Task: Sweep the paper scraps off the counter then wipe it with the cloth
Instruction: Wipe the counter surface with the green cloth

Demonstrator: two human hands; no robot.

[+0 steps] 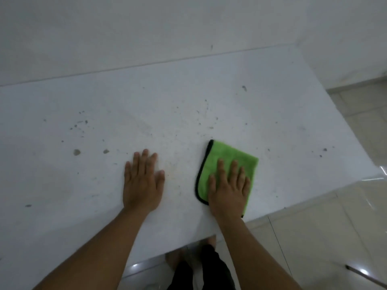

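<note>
A folded green cloth (228, 158) with a black hem lies flat on the white counter (188, 97), near its front edge. My right hand (229, 189) presses palm-down on the cloth's near half, fingers spread. To the left of it, my left hand (142, 183) rests flat on the bare counter with its fingers apart and nothing in it. Small grey specks and stains dot the surface, such as a spot (76, 152) at the left and another spot (244, 88) toward the back. No paper scraps are visible.
A white wall (146, 28) rises behind the counter. The counter ends at the right, where a tiled floor (345, 216) shows below. My dark trousers and feet (201, 266) are under the front edge.
</note>
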